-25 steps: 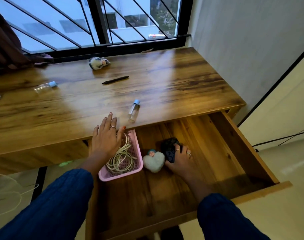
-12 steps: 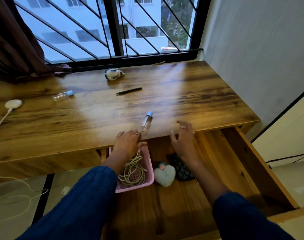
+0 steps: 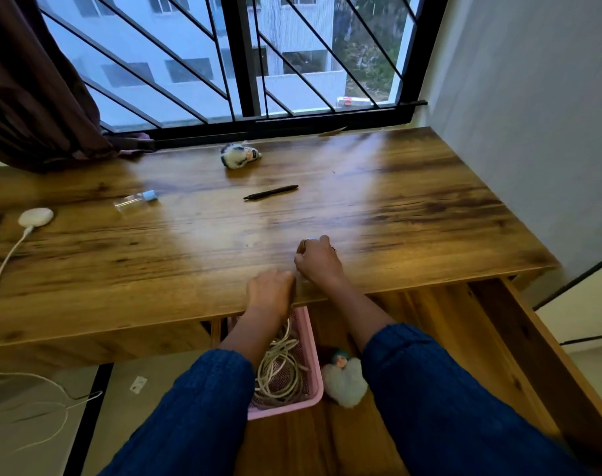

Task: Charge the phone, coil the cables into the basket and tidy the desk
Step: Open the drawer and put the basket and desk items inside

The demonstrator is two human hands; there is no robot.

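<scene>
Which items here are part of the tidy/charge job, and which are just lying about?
Job:
- right hand gripping the small bottle at the desk edge
- left hand
- pink basket of coiled cables in the open drawer
- second bottle
- pen
- furry toy
- white charger

Lying about:
- curtain
- window grille

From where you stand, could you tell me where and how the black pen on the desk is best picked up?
Pinch the pen at the middle of its barrel, coming straight down from above. It lies flat on the desk, nearly crosswise, with bare wood on both long sides, so fingers fit either side.
</scene>
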